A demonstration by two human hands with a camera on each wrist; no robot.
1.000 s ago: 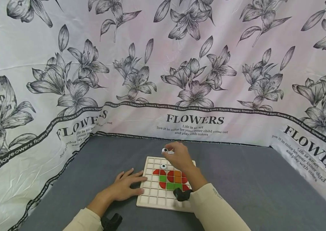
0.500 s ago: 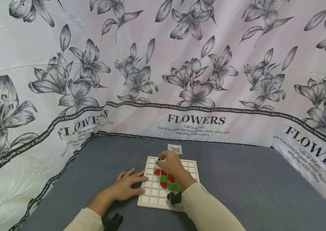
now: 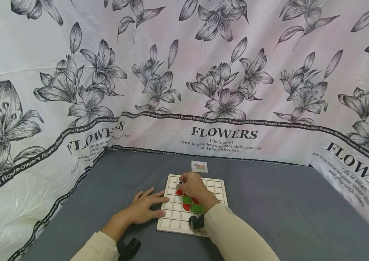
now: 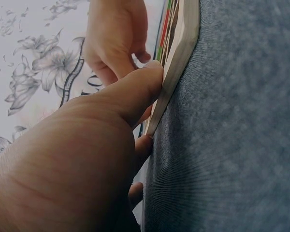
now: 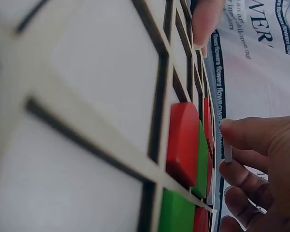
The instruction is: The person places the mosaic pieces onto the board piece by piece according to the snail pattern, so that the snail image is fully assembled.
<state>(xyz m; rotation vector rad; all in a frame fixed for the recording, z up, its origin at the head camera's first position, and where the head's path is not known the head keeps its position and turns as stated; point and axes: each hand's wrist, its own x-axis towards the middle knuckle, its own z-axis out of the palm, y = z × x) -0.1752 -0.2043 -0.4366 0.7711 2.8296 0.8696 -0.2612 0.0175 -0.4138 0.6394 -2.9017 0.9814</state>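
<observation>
A wooden grid board (image 3: 176, 230) lies on the grey table, with red pieces (image 3: 186, 207) and green squares (image 3: 187, 199) in some cells. My right hand (image 3: 195, 186) is over the board's far left part, pinching a thin white tile (image 5: 227, 151) between thumb and fingertips. A dark spot shows on that tile in the head view. In the right wrist view it stands edge-on, close to the grid. My left hand (image 3: 143, 211) has its fingers extended, with thumb and index fingertip touching the board's left edge. The right hand and forearm hide part of the pattern.
A small printed card (image 3: 199, 166) with a coloured picture lies just beyond the board. Grey table surface (image 3: 279, 206) extends on both sides. A white flower-printed cloth (image 3: 158, 134) hangs behind and along the sides.
My right hand has moved left and nearer with the white tile, from beyond the far edge to over the far left cells. The card is now uncovered. My left hand stays at the edge.
</observation>
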